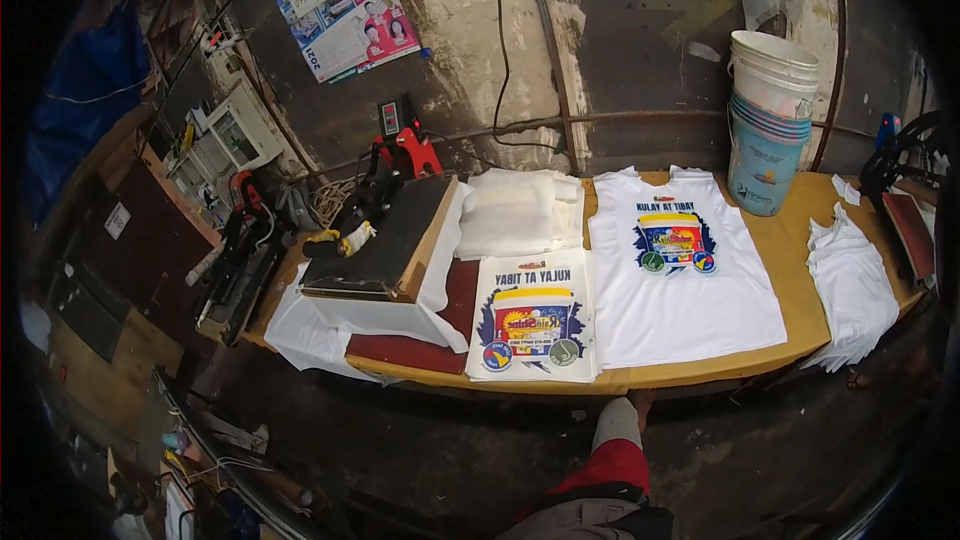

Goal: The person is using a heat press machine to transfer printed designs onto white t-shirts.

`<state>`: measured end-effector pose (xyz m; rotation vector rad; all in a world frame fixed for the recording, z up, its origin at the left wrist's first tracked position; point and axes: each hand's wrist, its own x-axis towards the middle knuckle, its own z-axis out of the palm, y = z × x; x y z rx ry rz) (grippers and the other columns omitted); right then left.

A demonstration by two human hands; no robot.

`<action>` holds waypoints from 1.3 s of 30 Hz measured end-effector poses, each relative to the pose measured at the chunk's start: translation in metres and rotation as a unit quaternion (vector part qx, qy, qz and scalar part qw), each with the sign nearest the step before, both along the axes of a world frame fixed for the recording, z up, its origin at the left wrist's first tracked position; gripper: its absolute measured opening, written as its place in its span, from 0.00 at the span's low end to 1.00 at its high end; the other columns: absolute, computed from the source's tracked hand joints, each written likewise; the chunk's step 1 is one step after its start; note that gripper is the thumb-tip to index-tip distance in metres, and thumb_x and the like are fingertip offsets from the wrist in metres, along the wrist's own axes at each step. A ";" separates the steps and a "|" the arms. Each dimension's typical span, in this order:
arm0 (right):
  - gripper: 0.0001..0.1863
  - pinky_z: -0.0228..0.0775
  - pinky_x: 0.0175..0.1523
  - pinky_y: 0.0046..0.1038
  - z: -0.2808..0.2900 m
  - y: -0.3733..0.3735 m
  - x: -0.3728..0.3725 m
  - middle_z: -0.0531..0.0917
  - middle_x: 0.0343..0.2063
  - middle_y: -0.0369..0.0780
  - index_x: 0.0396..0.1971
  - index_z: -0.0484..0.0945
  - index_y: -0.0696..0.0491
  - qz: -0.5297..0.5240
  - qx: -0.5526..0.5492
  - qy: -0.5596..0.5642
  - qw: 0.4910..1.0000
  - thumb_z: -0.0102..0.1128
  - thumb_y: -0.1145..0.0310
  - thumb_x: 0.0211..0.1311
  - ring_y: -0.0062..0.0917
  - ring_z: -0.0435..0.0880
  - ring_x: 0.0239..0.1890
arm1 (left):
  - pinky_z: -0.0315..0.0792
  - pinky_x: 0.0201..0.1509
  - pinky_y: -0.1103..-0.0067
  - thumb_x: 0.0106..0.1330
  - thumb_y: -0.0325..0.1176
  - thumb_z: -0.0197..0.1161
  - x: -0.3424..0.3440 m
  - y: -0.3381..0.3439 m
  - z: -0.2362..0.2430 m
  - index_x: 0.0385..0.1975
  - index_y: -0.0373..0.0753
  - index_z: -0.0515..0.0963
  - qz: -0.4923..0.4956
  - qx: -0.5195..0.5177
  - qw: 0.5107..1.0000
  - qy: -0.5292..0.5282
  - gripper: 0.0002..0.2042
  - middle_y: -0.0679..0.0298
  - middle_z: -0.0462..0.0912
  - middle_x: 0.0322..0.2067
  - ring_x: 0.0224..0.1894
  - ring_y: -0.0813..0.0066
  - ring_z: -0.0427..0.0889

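Observation:
Neither of my hands is in view; only my leg in red shorts shows at the lower edge. On the long table (690, 372), a white sleeveless shirt (690, 315) lies flat with a colourful print on its chest. Left of it sits a stack of transfer sheets (482, 370) with a similar but mirrored picture. Further left stands a heat press (375, 265), its dark upper plate lowered, with white fabric (395, 318) hanging out around it. Behind the transfer sheets is a pile of whitish sheets (520, 210).
Stacked buckets (768, 155) stand at the table's back right. A pile of white cloth (850, 285) hangs over the right front edge. Another press (910, 225) is at the far right, and a dark machine (245, 265) at the left. A black cord (505, 60) runs down the wall.

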<state>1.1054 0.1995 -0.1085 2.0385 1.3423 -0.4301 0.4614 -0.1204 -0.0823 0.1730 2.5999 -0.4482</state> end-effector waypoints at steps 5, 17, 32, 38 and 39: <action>0.29 0.55 0.64 0.42 0.005 -0.002 -0.005 0.80 0.47 0.49 0.42 0.81 0.55 0.015 0.027 -0.018 0.999 0.50 0.44 0.56 0.41 0.73 0.55 | 0.70 0.55 0.64 0.66 0.55 0.46 -0.004 -0.012 -0.023 0.45 0.43 0.80 -0.016 0.043 0.999 0.029 0.25 0.54 0.80 0.47 0.51 0.52 0.77; 0.28 0.63 0.58 0.42 -0.012 -0.018 0.020 0.82 0.44 0.46 0.41 0.82 0.52 0.020 0.117 0.054 0.992 0.53 0.43 0.53 0.42 0.78 0.50 | 0.70 0.54 0.64 0.66 0.56 0.46 -0.013 -0.011 -0.048 0.45 0.43 0.80 -0.054 0.109 0.991 0.060 0.25 0.54 0.80 0.47 0.50 0.52 0.77; 0.22 0.54 0.64 0.43 -0.017 -0.022 0.024 0.80 0.47 0.44 0.43 0.81 0.48 0.029 0.087 0.013 0.996 0.52 0.50 0.56 0.37 0.74 0.54 | 0.70 0.53 0.64 0.65 0.56 0.46 -0.033 0.022 -0.054 0.44 0.43 0.81 -0.078 0.117 0.989 0.049 0.25 0.54 0.81 0.46 0.49 0.52 0.77; 0.23 0.52 0.65 0.45 -0.019 -0.022 0.023 0.77 0.51 0.44 0.45 0.80 0.48 0.003 0.067 0.007 0.998 0.52 0.50 0.55 0.38 0.70 0.57 | 0.70 0.53 0.64 0.65 0.56 0.46 -0.044 0.042 -0.052 0.44 0.43 0.81 -0.083 0.103 0.991 0.036 0.25 0.54 0.81 0.45 0.48 0.52 0.77; 0.23 0.52 0.65 0.45 -0.019 -0.022 0.022 0.77 0.52 0.44 0.45 0.80 0.48 -0.002 0.064 0.005 0.998 0.52 0.50 0.55 0.38 0.69 0.58 | 0.70 0.53 0.64 0.65 0.56 0.46 -0.046 0.045 -0.051 0.43 0.43 0.81 -0.086 0.098 0.991 0.033 0.25 0.54 0.81 0.45 0.48 0.52 0.77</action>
